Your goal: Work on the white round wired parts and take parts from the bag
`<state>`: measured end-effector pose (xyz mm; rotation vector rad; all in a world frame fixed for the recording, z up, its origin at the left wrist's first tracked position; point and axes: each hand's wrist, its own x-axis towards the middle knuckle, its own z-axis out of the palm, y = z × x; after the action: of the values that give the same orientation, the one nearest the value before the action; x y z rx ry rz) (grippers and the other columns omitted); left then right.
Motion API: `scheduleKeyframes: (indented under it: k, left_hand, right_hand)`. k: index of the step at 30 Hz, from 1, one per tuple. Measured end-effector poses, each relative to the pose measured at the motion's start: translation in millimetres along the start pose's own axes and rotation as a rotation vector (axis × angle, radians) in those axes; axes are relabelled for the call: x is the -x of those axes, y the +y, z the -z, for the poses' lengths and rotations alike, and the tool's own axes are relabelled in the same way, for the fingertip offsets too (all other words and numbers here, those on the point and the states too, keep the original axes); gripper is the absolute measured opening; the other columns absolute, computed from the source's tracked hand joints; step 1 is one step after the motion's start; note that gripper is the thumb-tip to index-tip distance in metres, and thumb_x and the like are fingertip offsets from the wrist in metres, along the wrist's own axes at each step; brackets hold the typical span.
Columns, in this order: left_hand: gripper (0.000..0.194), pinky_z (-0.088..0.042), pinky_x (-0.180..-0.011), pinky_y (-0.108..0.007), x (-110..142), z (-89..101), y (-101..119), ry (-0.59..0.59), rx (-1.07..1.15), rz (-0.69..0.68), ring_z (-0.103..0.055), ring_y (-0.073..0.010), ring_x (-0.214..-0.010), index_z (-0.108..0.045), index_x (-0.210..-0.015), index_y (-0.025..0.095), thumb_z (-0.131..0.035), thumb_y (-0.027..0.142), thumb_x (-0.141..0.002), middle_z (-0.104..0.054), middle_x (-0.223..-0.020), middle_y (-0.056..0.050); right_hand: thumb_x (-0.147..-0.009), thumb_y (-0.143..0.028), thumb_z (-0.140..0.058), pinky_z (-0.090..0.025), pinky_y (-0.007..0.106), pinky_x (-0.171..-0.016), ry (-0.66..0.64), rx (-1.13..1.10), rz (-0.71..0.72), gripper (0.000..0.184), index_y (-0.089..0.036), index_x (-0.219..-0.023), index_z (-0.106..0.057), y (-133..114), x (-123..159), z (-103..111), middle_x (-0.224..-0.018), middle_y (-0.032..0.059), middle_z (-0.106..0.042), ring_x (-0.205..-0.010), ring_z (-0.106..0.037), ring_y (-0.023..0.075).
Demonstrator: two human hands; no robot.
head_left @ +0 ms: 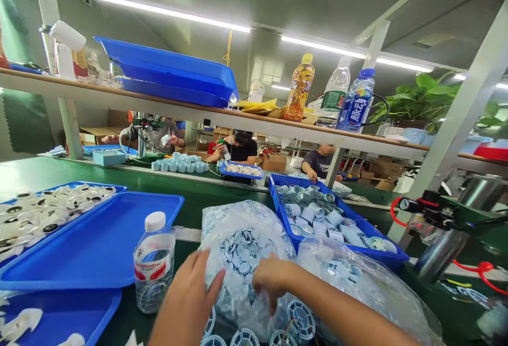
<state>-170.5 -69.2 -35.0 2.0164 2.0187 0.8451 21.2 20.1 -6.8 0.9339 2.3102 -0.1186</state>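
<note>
A clear plastic bag (254,219) full of small light-blue plastic parts (243,251) lies open in front of me. My left hand (188,290) is at its left edge, thumb spread away from the fingers, holding nothing that I can see. Over the bag's near side, my right hand (273,278) reaches in from the right with bent, closed fingers; whatever is between them is hidden. Several light-blue round spoked parts (300,318) sit just below the hands, some with thin wires.
Left stand a water bottle (154,266), a blue tray (91,245) and a tray of white parts (51,214). A blue bin (286,219) of cylindrical parts and a second bag (373,288) lie right, near a metal press (444,251). A shelf (254,121) crosses above; people work beyond.
</note>
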Motion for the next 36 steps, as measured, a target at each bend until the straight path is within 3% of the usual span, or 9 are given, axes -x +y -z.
scheduleKeyframes:
  k: [2,5,12,20,24,27,30,34,36]
  left_hand:
    - [0.051,-0.040,-0.099,-0.048,-45,-6.0,24,0.041,-0.068,0.001,-0.042,-0.0348,-0.125,-0.045,-0.125,0.008,-0.048,0.041,-0.086,-0.040,-0.137,-0.021]
    - [0.023,-0.051,-0.078,-0.038,-92,-2.9,37,-0.005,-0.110,0.053,-0.062,-0.0181,-0.088,-0.058,-0.100,0.012,-0.051,0.029,-0.087,-0.062,-0.098,-0.005]
    - [0.015,-0.049,-0.085,-0.037,-110,49.0,43,0.117,0.012,-0.018,-0.058,-0.0160,-0.094,-0.055,-0.098,0.014,-0.046,0.021,-0.089,-0.061,-0.093,-0.001]
    - [0.050,-0.049,-0.079,-0.038,-86,13.6,38,-0.017,-0.021,0.067,-0.060,-0.0235,-0.098,-0.025,-0.135,0.014,-0.031,0.010,-0.085,-0.049,-0.117,-0.015]
    - [0.064,-0.032,-0.105,-0.040,-70,-2.4,33,-0.052,-0.148,-0.095,-0.037,-0.0303,-0.131,-0.025,-0.139,0.034,-0.046,0.015,-0.082,-0.012,-0.147,-0.013]
    - [0.078,-0.040,-0.097,-0.044,-69,-24.6,21,-0.179,-0.220,-0.102,-0.038,-0.0363,-0.130,-0.038,-0.132,0.038,-0.063,0.006,-0.066,-0.018,-0.150,-0.016]
    - [0.108,-0.047,-0.088,-0.043,-77,-47.1,6,-0.289,-0.258,-0.086,-0.043,-0.0359,-0.127,-0.031,-0.135,0.036,-0.072,-0.007,-0.045,-0.024,-0.150,-0.020]
    - [0.113,-0.046,-0.089,-0.045,-79,-49.0,7,-0.273,-0.311,-0.071,-0.046,-0.0395,-0.123,-0.027,-0.137,0.032,-0.076,-0.006,-0.042,-0.025,-0.148,-0.026]
    - [0.098,-0.047,-0.083,-0.048,-68,-36.7,16,-0.223,-0.343,-0.068,-0.050,-0.0428,-0.117,-0.029,-0.136,0.033,-0.070,-0.002,-0.055,-0.028,-0.145,-0.028]
  right_hand:
    - [-0.066,-0.024,-0.078,-0.050,0.031,-0.076,0.003,-0.032,-0.017,0.019,-0.016,-0.081,-0.070,7,-2,0,-0.084,0.0032,-0.071,-0.086,-0.065,0.0214]
    - [-0.081,-0.025,-0.065,-0.052,0.031,-0.076,0.176,-0.072,-0.153,0.013,-0.014,-0.089,-0.065,27,6,10,-0.089,0.0021,-0.068,-0.086,-0.064,0.0159]
    - [-0.090,-0.016,-0.046,-0.049,0.033,-0.078,0.627,-0.159,-0.432,0.013,-0.013,-0.096,-0.057,56,47,27,-0.100,0.0044,-0.060,-0.092,-0.058,0.0167]
    - [-0.078,-0.002,-0.048,-0.038,0.053,-0.095,0.438,-0.149,-0.398,0.033,-0.004,-0.108,-0.059,34,2,-21,-0.108,0.0214,-0.063,-0.106,-0.058,0.0333]
    - [-0.060,-0.023,-0.077,-0.034,0.058,-0.099,0.258,-0.219,-0.268,0.056,-0.009,-0.112,-0.061,44,11,6,-0.104,0.0185,-0.068,-0.102,-0.061,0.0363]
    - [-0.080,-0.032,-0.059,-0.044,0.039,-0.094,0.318,-0.280,-0.198,0.038,-0.021,-0.116,-0.060,45,9,35,-0.114,0.0076,-0.066,-0.109,-0.059,0.0258]
    - [-0.082,-0.023,-0.052,-0.047,0.034,-0.091,0.369,-0.319,-0.248,0.038,-0.016,-0.120,-0.056,33,-19,42,-0.119,0.0129,-0.062,-0.112,-0.057,0.0263]
    - [-0.049,-0.021,-0.083,-0.049,0.054,-0.084,0.321,-0.380,-0.378,0.104,-0.012,-0.139,-0.032,11,-65,17,-0.139,0.0273,-0.037,-0.117,-0.048,0.0464]
    - [-0.046,-0.017,-0.084,-0.048,0.059,-0.083,0.358,-0.393,-0.443,0.114,-0.014,-0.143,-0.023,5,-75,-1,-0.143,0.0290,-0.029,-0.119,-0.044,0.0483]
